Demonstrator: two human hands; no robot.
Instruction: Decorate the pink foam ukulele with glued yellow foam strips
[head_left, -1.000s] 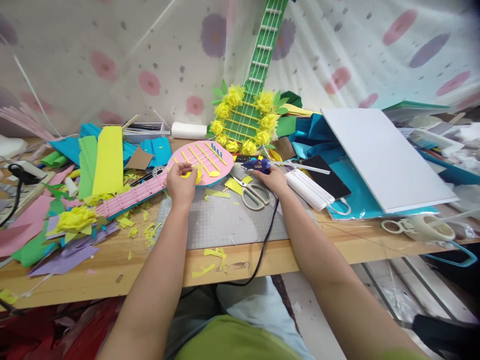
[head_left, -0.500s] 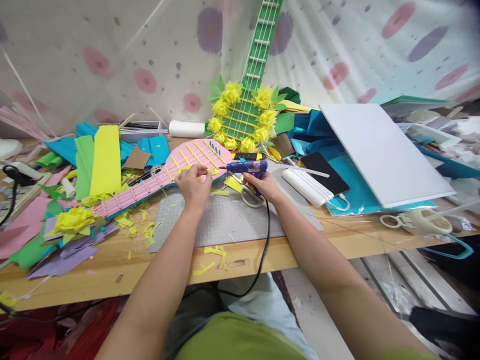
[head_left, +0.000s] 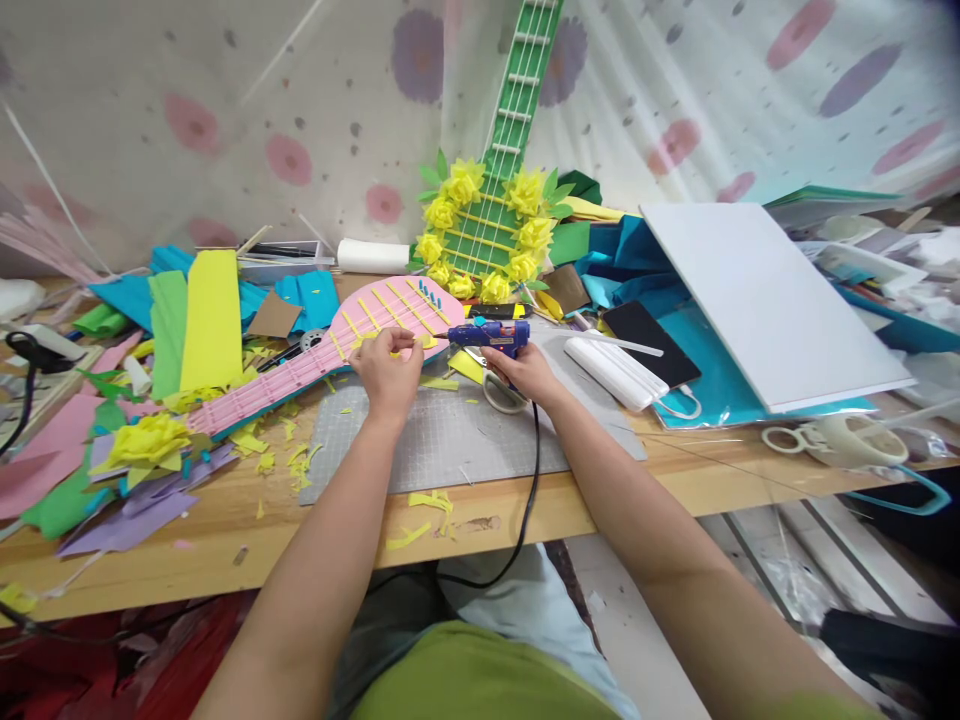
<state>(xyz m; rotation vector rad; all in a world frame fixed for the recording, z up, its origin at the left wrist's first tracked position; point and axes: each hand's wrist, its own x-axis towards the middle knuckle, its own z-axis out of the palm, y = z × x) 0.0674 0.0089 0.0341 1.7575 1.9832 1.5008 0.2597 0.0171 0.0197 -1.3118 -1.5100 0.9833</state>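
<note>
My right hand (head_left: 525,372) is wrapped round a blue glue gun (head_left: 489,336), its nozzle pointing left at the fingertips of my other hand. Over the lower edge of a pink paper guitar (head_left: 360,305), my left hand (head_left: 388,372) has its fingers pinched together. A bit of yellow shows by those fingertips, too small to make out. Yellow strips and thin strings cross the pink body, and a yellow paper flower (head_left: 148,440) sits at the far end of its neck. Scissors (head_left: 504,394) lie beneath the glue gun.
A grey cutting mat (head_left: 427,450) lies under my hands. Behind stands a green paper guitar (head_left: 480,235) ringed with yellow flowers. To the right are a white power bank (head_left: 615,375), a black phone (head_left: 651,340) and a white board (head_left: 772,310). Yellow scraps (head_left: 431,503) litter the wooden table.
The glue gun and my right hand have shifted slightly left, bringing the nozzle nearer my left fingertips. My left hand stays almost in place.
</note>
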